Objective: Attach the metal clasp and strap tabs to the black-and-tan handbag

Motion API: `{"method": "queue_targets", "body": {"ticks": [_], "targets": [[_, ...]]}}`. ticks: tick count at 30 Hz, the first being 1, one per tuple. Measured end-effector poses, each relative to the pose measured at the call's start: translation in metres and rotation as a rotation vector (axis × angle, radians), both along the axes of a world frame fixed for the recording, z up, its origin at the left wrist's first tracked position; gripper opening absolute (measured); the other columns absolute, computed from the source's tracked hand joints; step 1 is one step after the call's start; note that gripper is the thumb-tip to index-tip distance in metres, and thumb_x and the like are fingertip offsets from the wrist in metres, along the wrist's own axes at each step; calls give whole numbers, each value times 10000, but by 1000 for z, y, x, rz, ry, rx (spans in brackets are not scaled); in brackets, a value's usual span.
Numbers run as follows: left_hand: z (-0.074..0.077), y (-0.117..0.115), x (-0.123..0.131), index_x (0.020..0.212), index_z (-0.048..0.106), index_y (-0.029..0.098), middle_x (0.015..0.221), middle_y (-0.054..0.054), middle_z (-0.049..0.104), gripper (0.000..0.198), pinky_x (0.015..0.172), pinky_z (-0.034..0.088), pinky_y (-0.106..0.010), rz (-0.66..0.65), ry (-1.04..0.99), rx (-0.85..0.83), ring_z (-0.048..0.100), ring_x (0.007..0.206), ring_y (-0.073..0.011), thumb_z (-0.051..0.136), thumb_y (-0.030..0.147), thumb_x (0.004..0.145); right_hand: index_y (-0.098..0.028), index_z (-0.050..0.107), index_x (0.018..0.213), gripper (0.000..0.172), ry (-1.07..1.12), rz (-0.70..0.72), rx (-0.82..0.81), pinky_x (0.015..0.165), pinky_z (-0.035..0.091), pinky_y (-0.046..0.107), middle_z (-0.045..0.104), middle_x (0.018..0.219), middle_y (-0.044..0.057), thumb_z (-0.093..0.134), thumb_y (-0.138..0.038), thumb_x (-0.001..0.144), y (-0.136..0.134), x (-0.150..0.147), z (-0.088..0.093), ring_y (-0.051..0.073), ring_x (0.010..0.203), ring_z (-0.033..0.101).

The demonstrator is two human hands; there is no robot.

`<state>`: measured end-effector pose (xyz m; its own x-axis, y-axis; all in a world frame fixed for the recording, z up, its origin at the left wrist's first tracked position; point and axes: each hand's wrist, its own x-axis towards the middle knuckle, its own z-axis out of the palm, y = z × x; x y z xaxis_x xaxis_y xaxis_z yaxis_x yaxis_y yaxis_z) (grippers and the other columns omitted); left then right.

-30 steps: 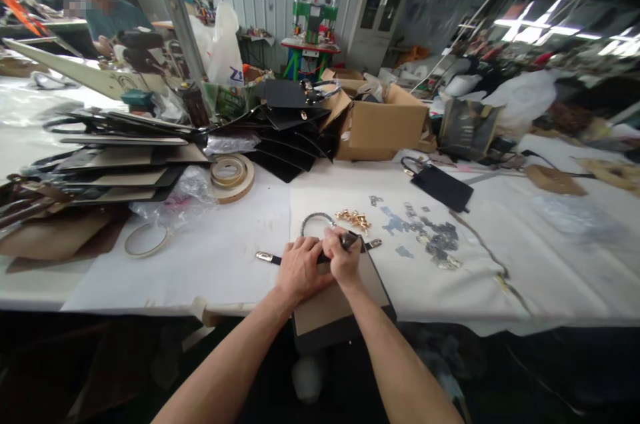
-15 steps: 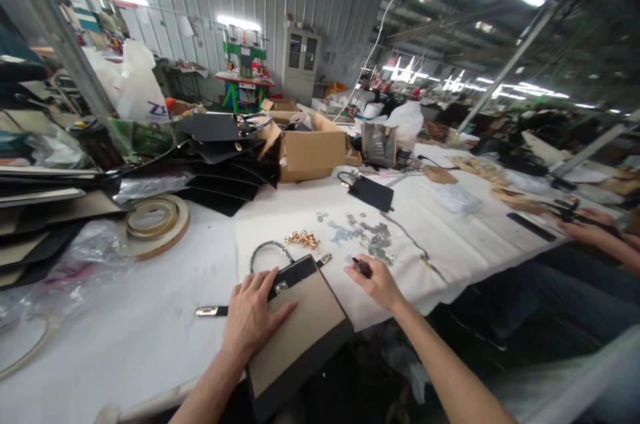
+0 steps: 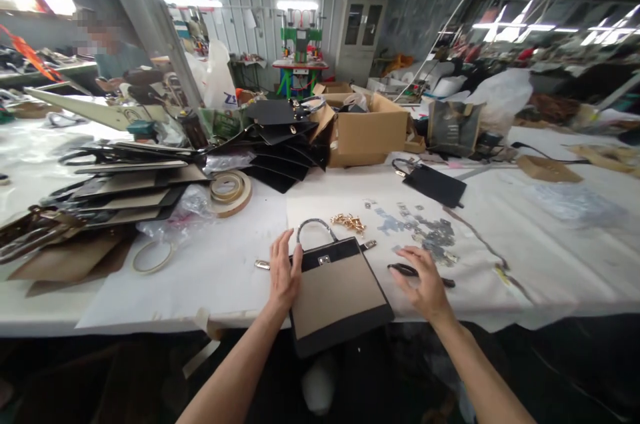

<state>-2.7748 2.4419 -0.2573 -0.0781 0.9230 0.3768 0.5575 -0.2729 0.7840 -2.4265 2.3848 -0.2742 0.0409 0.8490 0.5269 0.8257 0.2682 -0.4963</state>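
Note:
A black and beige handbag (image 3: 340,291) lies at the table's front edge, its looped handle (image 3: 316,223) pointing away from me and a small metal lock plate (image 3: 324,260) near its top. Along its left edge rests my left hand (image 3: 285,277), fingers stretched out and thumb apart. To the right of the bag, my right hand (image 3: 425,284) is open over a dark-handled tool (image 3: 405,269); the tool's exact kind is unclear. Gold-coloured metal pieces (image 3: 349,223) lie in a heap beyond the bag. Flat grey metal plates (image 3: 435,234) are scattered beyond my right hand.
Cardboard box (image 3: 370,134) and stacked black panels (image 3: 280,167) stand at the back. Tape rolls (image 3: 230,194) and layered bag pieces (image 3: 130,191) lie left. Another black bag piece (image 3: 435,184) is at back right. A person (image 3: 117,54) is at the far left.
My right hand has loosened its fingers from the dark-handled tool, which now lies on the table. My left hand has shifted from the bag's face to its left edge. The view has swung left.

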Motion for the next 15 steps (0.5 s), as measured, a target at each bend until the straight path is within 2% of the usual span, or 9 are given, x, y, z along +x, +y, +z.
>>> {"method": "queue_targets", "body": {"ticks": [4, 8, 12, 15], "targets": [[1, -6, -7, 1449, 506, 222, 1505, -159, 513, 483, 1155, 466, -481, 107, -81, -2, 514, 1379, -285, 516, 442, 1020, -216, 666, 1246, 356, 81, 10, 8, 1077, 511, 523, 620, 1253, 149, 642, -385, 933, -4, -23, 0, 328, 1215, 605], [6, -15, -21, 1439, 531, 198, 1463, -171, 545, 651, 1100, 498, -528, 155, 89, -52, 583, 1268, -337, 579, 602, 930, -204, 662, 1243, 332, 111, 18, -1, 1035, 537, 485, 628, 1238, 139, 624, -311, 931, -11, -34, 11, 304, 1186, 613], [15, -18, -33, 1538, 395, 129, 1328, -187, 613, 985, 1050, 505, -610, 158, 257, -270, 638, 1133, -375, 567, 780, 819, -214, 670, 1226, 278, 25, 61, -39, 1031, 517, 480, 671, 1177, 110, 597, -286, 967, -23, -63, 24, 281, 1134, 628], [22, -19, -30, 1585, 311, 140, 1344, -179, 611, 1042, 992, 540, -594, 96, 261, -419, 670, 1085, -364, 523, 806, 812, -221, 655, 1291, 320, 47, 8, -88, 1007, 528, 484, 672, 1169, 110, 581, -306, 991, -30, -93, 22, 282, 1105, 633]]}}
